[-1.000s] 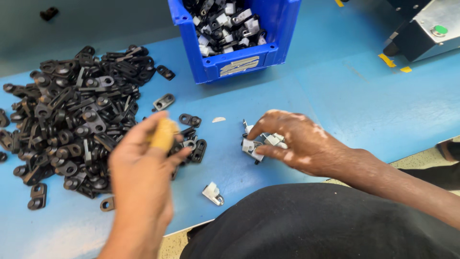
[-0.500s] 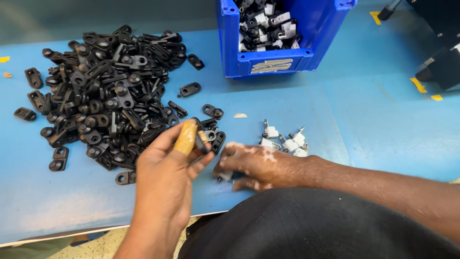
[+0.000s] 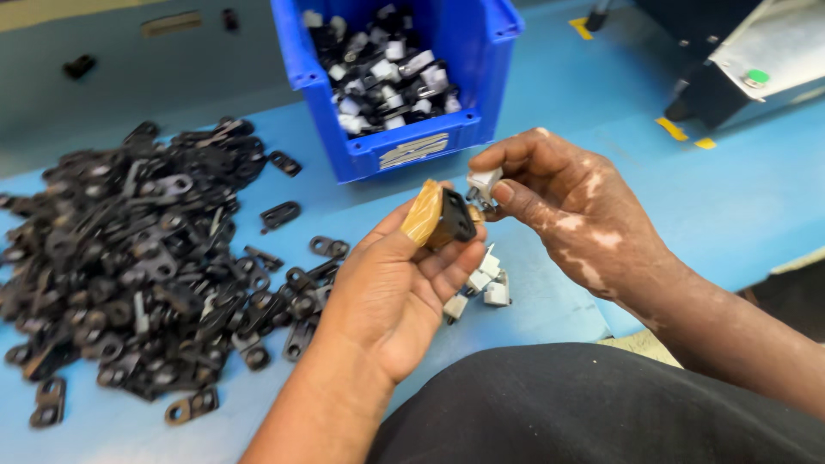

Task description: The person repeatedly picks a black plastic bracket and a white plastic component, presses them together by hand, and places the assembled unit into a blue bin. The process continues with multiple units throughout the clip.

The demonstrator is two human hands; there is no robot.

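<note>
The left hand (image 3: 404,283) has its grip closed on a black plate (image 3: 453,219), pinched under a taped thumb and tilted up toward the face, likely so its slot faces the other piece. The right hand (image 3: 567,206) grips a small white clip (image 3: 481,183) at its fingertips, touching the plate's upper edge. Both are held above the blue worktop (image 3: 748,206), with loose white clips (image 3: 481,288) lying just below, a heap of black plates (image 3: 129,266) at left, and a blue bin (image 3: 404,150) behind.
</note>
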